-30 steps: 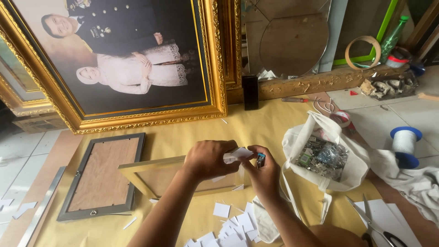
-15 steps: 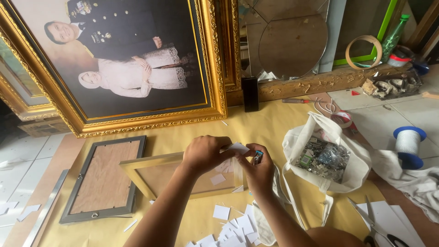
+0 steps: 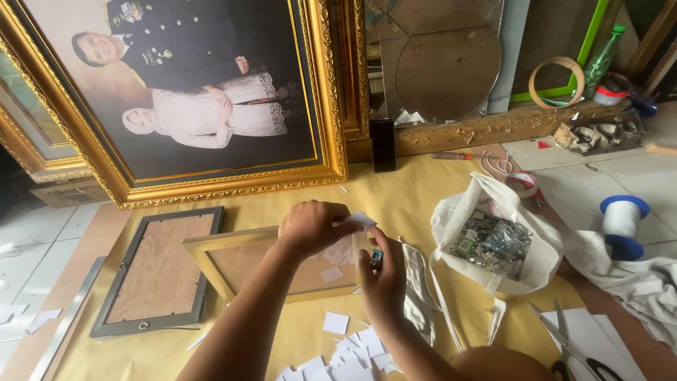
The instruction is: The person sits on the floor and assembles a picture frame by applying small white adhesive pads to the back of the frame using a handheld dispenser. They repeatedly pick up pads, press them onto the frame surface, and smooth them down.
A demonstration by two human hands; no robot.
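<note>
My left hand pinches a small white paper piece at the right edge of a pale gold wooden frame that lies face down on the yellow paper sheet. My right hand is closed around a small dark tool pressed against the frame's right rail. Both hands meet at that corner. Loose white paper squares lie in front of the frame, near my forearms.
A grey frame with a brown back lies to the left. A large gilded portrait leans behind. A white cloth bag of small metal parts, a spool and scissors sit right.
The view has shifted slightly. Both hands stay at the frame's right edge, with the white paper piece still in the left hand; little else differs.
</note>
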